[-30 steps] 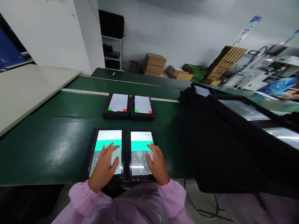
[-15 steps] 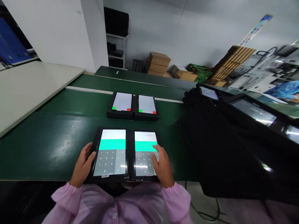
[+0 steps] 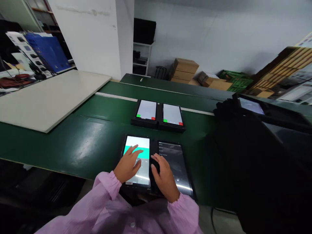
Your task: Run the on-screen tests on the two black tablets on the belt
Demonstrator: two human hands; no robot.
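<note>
Head view, left hand [image 3: 127, 165] moved onto left tablet [image 3: 140, 144], right hand [image 3: 163, 175] on right tablet [image 3: 177, 162], now dark, fingers spread.

Flat left hand [image 3: 126, 165] on lit tablet [image 3: 137, 142], flat right hand [image 3: 164, 176] on dark tablet [image 3: 178, 162] alongside.

On the table [image 3: 73, 146], left tablet [image 3: 137, 143] and right tablet [image 3: 175, 161] lie abreast, another pair [image 3: 172, 114] behind.

**2 HANDS, PALMS DOWN, SIDE BY SIDE**

Left hand [image 3: 128, 164]: palm down, flat, fingers [image 3: 133, 150] spread and stretched forward.
Right hand [image 3: 163, 174]: palm down, just beside the left without touching it, fingers loosely spread and slightly curled.
Wrists: 2, both straight.
Forearms: 2, in pink sleeves [image 3: 107, 187] with gathered cuffs, angling inward from the body.
</note>
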